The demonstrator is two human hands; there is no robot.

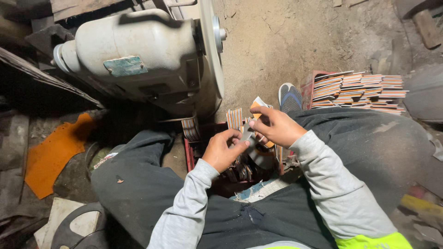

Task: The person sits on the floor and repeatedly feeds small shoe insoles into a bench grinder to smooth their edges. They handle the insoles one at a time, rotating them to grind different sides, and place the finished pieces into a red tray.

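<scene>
I sit on the ground with dark trousers, knees apart. My left hand (224,150) pinches the lower end of a small flat grey piece (247,133). My right hand (275,127) holds the same piece from above, along with an orange-and-white flat piece (257,107). Both hands hover over a red crate (189,154) between my legs that holds several upright striped flat pieces (234,119). A grey motor machine (138,53) with a round disc (213,46) stands just beyond the crate.
A red tray with stacks of striped pieces (357,90) lies on the dirt floor at the right, beyond my knee. My blue-and-white shoe (290,97) rests beside it. An orange sheet (53,154) lies at the left. Wooden scraps sit at the top right.
</scene>
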